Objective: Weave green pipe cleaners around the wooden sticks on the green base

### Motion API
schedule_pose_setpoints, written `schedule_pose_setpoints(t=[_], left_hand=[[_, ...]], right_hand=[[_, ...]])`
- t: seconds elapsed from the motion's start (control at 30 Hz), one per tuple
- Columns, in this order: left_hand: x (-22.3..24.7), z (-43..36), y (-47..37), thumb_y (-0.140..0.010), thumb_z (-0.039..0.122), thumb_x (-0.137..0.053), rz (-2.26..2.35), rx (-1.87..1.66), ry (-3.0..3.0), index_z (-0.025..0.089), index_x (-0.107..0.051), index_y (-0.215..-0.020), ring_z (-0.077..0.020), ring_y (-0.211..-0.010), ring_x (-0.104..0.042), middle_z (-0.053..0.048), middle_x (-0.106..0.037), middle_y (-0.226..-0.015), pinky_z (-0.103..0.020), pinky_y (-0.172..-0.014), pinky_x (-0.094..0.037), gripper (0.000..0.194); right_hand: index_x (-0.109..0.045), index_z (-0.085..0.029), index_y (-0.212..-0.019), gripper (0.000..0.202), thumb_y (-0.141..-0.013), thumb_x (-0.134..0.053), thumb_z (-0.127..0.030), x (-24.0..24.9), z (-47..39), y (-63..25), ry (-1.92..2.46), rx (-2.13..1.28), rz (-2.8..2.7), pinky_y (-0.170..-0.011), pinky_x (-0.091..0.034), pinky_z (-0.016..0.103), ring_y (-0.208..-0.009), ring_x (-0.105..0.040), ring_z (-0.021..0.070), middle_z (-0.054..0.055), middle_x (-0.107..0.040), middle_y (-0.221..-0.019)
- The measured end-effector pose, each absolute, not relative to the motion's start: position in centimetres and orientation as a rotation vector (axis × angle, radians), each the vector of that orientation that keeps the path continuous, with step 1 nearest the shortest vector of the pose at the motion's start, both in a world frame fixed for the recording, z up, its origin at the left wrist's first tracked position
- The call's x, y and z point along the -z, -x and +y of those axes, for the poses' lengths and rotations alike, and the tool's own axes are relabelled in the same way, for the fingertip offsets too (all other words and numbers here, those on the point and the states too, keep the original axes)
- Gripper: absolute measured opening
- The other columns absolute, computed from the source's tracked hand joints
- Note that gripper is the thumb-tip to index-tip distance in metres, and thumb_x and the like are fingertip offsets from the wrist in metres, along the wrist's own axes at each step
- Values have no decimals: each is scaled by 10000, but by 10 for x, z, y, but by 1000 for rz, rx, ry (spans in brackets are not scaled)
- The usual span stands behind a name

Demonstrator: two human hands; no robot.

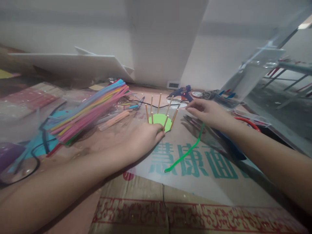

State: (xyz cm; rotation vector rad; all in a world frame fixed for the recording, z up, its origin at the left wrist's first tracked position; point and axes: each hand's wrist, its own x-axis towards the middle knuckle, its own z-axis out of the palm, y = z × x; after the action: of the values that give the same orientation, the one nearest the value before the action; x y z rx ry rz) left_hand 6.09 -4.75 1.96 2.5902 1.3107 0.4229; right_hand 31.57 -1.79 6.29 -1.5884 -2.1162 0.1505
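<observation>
Fuzzy green pipe cleaner (186, 152) in right hand (207, 112); left hand (140, 139) steadies round green disc (159, 119).

A pale grey wall (60, 29) fills the upper part of the frame, with a lighter square pillar (163, 42) at top centre. A small white socket plate (173, 85) sits at the pillar's foot. White foam boards (68, 63) lean at upper left. At upper right, metal table legs (292, 79) stand on a grey floor (280, 107). The light is dim and even.
</observation>
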Motion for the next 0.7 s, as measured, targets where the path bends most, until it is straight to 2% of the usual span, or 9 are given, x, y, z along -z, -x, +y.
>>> schedule_pose_setpoints(t=[0.2,0.37,0.43,0.5,0.6,0.7], left_hand=[[-22,-45,-61,-972,357,-504,1398,-435,-2534,161,-739,-883,-221,-764,-680,-89,-758,-865,-302,-669,-447,319],[-24,-42,-61,-969,319,-499,1354,-476,-2468,169,-741,-878,-190,-712,-649,-61,-757,-843,-288,-632,-395,299],[-24,-41,-61,-967,314,-497,1359,-480,-2460,166,-739,-871,-186,-712,-646,-61,-755,-838,-286,-632,-386,299],[-25,-42,-61,-969,317,-489,1366,-474,-2464,163,-736,-857,-190,-731,-648,-69,-755,-847,-286,-633,-378,312],[-27,-43,-61,-979,326,-466,1375,-452,-2470,164,-719,-816,-189,-709,-639,-67,-745,-813,-286,-616,-359,342],[-25,-42,-61,-986,334,-447,1368,-442,-2480,169,-694,-765,-181,-656,-622,-55,-725,-750,-284,-591,-343,370]], right_hand=[[-685,-187,-903,179,-912,-546,-300,-47,-29,-315,1315,-130,-2318,-742,-489,348,-816,-646,216,71,-718,-902],[-680,-189,-1129,285,-999,-456,-309,-39,-57,-288,1000,-212,-2639,-810,-481,349,-937,-635,215,95,-708,-1035],[-684,-193,-1123,292,-1008,-438,-301,-41,-64,-282,964,-249,-2685,-792,-481,334,-929,-640,205,95,-709,-1041],[-704,-198,-977,277,-997,-454,-318,-47,-62,-286,1031,-195,-2660,-732,-475,327,-840,-643,199,77,-719,-933],[-675,-218,-770,307,-963,-504,-385,-61,-42,-311,1357,18,-2476,-604,-431,328,-673,-619,206,56,-696,-723],[-700,-218,-881,232,-908,-588,-420,-69,-8,-342,1573,142,-2234,-565,-434,340,-671,-639,240,97,-726,-804]])
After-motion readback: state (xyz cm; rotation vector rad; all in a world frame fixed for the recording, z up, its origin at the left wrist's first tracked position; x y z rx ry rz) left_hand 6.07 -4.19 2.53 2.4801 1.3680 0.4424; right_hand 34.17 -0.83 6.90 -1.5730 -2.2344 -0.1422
